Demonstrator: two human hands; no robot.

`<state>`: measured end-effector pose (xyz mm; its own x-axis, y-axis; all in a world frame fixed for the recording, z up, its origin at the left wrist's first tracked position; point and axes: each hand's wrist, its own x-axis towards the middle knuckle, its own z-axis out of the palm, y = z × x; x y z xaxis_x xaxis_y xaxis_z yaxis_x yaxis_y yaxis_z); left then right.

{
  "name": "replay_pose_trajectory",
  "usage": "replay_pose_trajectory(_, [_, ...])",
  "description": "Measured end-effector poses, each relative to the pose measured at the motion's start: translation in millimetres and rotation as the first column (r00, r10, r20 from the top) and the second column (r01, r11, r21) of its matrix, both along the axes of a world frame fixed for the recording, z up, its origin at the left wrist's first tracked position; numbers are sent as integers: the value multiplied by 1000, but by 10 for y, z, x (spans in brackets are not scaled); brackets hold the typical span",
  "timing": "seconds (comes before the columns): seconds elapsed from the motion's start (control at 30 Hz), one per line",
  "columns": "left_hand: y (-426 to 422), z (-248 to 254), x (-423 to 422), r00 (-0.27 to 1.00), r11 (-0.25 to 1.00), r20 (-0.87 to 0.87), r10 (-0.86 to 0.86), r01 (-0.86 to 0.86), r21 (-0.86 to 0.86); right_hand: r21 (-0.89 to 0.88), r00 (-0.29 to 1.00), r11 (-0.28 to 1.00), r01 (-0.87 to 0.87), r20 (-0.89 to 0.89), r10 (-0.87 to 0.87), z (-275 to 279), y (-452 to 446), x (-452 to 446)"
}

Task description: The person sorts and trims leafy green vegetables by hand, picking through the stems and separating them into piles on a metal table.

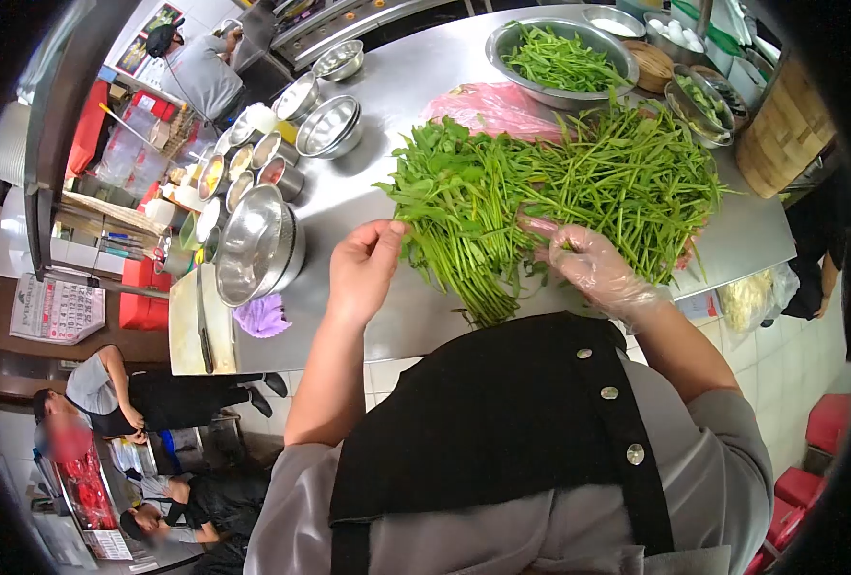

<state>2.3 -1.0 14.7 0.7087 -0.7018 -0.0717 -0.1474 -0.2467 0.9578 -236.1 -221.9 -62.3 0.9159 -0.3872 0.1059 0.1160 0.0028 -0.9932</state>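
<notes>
The table [353, 187] lies before me. On it, just ahead of me, one heap of greens [464, 216] lies left of the other heap [636, 187], the two touching. A plastic bag [492, 108] lies on their far side. Farther back, to the right, a basin [564, 97] holds cut greens [558, 57], with a smaller bowl [701, 113] to its right. Left of the greens, nested large bowls [255, 244] sit nearer me than nested small bowls [329, 126]. At the near left, a knife [203, 316] lies on a cutting board [187, 331].
</notes>
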Motion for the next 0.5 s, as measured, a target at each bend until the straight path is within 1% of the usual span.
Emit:
replay_pose_trajectory(0.03, [-4, 8, -32, 1000, 1000, -18, 12, -12, -8, -43, 1000, 999, 5, -8, -6, 28, -4, 9])
replay_pose_trajectory(0.07, [-5, 14, -60, 999, 1000, -36, 23, -24, -15, -81, 998, 997, 12, -55, -16, 80, -21, 5])
replay_pose_trajectory(0.2, [-26, 15, -120, 999, 998, 49, 11, -14, 68, -253, 982, 967, 8, -181, -55, 563, 25, 5])
replay_pose_trajectory(0.23, [-30, -2, -135, 997, 997, 72, 0, -5, 72, -343, 995, 939, 36, -72, -65, 645, 52, 23])
replay_pose_trajectory(0.27, [-37, -14, -153, 995, 997, 96, -12, 5, 76, -371, 997, 927, 50, -34, -67, 712, 79, 40])
replay_pose_trajectory(0.37, [-83, 6, -264, 917, 995, 395, -52, 15, 95, -456, 995, 886, 88, 74, -61, 939, 175, 108])
replay_pose_trajectory(0.4, [-102, 12, -302, 891, 997, 450, -58, 25, 78, -598, 992, 793, 116, 117, -57, 958, 189, 149])
replay_pose_trajectory(0.47, [-136, 27, -379, 828, 998, 556, -64, 46, 47, -821, 980, 542, 179, 196, -26, 986, 186, 249])
replay_pose_trajectory(0.5, [-139, 47, -414, 849, 994, 520, -97, 51, 101, -847, 968, 480, 230, 250, -24, 951, 221, 321])
